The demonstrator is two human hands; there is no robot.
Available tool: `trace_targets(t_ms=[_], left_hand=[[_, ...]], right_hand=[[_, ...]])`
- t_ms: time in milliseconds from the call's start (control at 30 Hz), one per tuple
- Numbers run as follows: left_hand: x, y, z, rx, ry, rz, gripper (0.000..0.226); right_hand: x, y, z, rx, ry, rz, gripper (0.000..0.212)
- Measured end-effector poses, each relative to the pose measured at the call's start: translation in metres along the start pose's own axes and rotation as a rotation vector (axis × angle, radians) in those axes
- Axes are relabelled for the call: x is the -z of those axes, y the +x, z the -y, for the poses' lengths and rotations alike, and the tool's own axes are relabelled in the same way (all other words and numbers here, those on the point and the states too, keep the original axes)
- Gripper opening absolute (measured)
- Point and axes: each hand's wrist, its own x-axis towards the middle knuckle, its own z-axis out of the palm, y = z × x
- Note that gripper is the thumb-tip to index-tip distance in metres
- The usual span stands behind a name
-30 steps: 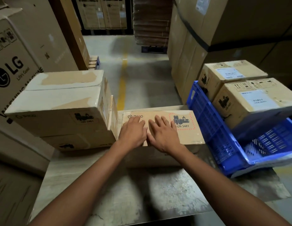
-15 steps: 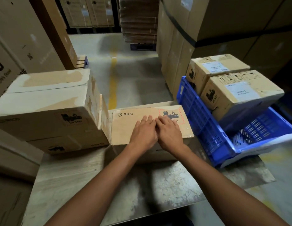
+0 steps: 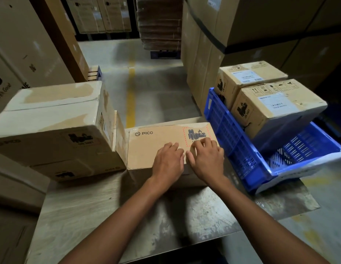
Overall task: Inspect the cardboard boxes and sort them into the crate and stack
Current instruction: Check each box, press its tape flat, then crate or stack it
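The left hand (image 3: 168,162) and right hand (image 3: 207,161) lie flat on the box (image 3: 152,149), gripping nothing. Pushed rightward it could knock the tilted, loaded crate (image 3: 228,130)

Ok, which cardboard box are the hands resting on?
The low middle box: left hand and right hand rest on its top; only this one is touched.

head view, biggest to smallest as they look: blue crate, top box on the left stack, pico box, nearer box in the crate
1. blue crate
2. top box on the left stack
3. PICO box and nearer box in the crate: look alike, unranked
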Motion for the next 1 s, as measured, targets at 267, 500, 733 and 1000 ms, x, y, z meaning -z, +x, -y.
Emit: trace_targets(t_ms=[267,500,733,1000], left_hand=[[0.0,0.039,0.004,0.095,0.097,0.236,0.052],[0.007,0.037,0.024,0.227,0.135,0.218,0.055],[0.025,0.008,0.07,0.74,-0.173,-0.064,0.06],[0.033,-0.012,0.06,0.726,-0.353,-0.267,0.061]], right_hand=[[-0.003,0.044,-0.006,0.111,-0.021,0.263,0.063],[0.002,0.046,-0.015,0.024,0.023,0.197,0.06],[0.003,0.042,-0.018,-0.358,0.304,0.175,0.079],[0.015,0.015,-0.022,-0.359,0.358,0.011,0.088]])
